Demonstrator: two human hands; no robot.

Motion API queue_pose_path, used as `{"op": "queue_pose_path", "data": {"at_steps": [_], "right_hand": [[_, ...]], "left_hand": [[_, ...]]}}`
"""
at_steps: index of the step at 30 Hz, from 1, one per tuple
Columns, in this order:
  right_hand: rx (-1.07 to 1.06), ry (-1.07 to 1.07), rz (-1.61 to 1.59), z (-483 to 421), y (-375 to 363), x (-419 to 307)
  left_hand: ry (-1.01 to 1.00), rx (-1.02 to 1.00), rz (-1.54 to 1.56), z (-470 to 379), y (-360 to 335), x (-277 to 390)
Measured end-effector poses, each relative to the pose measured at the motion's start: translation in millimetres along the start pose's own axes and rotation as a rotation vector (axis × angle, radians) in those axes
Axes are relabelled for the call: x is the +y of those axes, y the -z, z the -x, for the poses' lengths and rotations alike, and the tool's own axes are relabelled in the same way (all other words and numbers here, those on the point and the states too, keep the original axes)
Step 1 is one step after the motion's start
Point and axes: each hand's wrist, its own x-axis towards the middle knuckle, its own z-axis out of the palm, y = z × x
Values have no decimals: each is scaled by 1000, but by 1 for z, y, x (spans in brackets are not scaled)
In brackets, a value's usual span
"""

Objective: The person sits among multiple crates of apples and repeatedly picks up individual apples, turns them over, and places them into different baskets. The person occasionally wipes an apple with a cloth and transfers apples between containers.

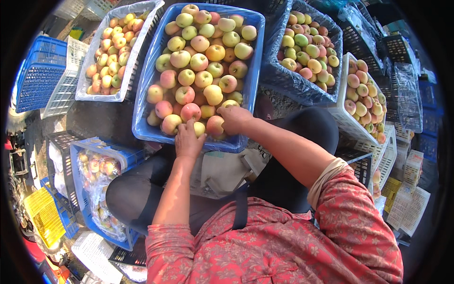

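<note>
A blue plastic crate (139,124) lined with clear film lies before me, heaped with yellow-green and red-blushed apples (198,62). At its near edge my left hand (189,142) reaches in, fingers bent over the fruit. A small yellow apple (199,129) shows between its index finger and thumb. My right hand (234,120) lies on the apples at the near right, its fingers curled beside a blushed apple (215,125) and just below a yellow apple (230,103). Whether either hand grips an apple or only touches it is hard to make out.
A white lined crate of apples (81,93) stands to the left, a dark lined crate (301,88) to the right. Farther right is a white crate of apples (342,103). By my left knee, a blue crate (79,184) holds film-covered fruit. Flattened cardboard (221,168) lies between my legs.
</note>
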Motion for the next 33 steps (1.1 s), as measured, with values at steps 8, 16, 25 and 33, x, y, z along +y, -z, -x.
{"op": "queue_pose_path", "data": {"at_steps": [8,16,25,33], "right_hand": [[170,-30,13,-15,-62,-15],[295,82,-289,-21,-66,5],[221,222,-252,-20,-77,13],[322,200,37,-24,-77,-1]], "left_hand": [[-37,-36,284,-9,10,-19],[-82,-89,391,-17,16,-27],[23,-209,558,-23,25,-33],[274,-286,1233,-13,30,-31]]}}
